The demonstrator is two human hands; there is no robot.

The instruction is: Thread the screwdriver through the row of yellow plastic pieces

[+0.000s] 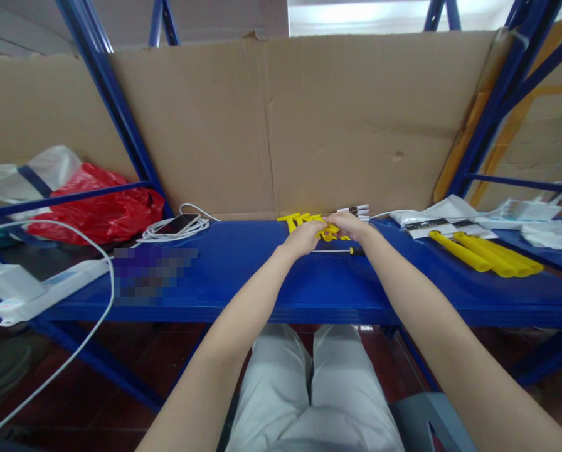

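Observation:
Both my hands meet at the back middle of the blue table, around a small yellow piece [328,230]. My left hand [305,237] has its fingers closed on the piece from the left. From the right, my right hand [347,224] pinches the same piece. Several yellow T-shaped parts [291,220] lie just behind and left of my left hand. Below my hands lies a screwdriver [355,251] with a black and yellow handle, its shaft pointing left. Small yellow bits [345,238] rest between my hands and the screwdriver. My fingertips partly hide the held piece.
Yellow tubes [485,254] and a clear plastic bag [450,210] are on the right. At the left are a phone [176,224] with a coiled white cable [156,236], a red bag [102,204] and a power strip [55,293]. Cardboard [356,125] stands behind the table [243,276].

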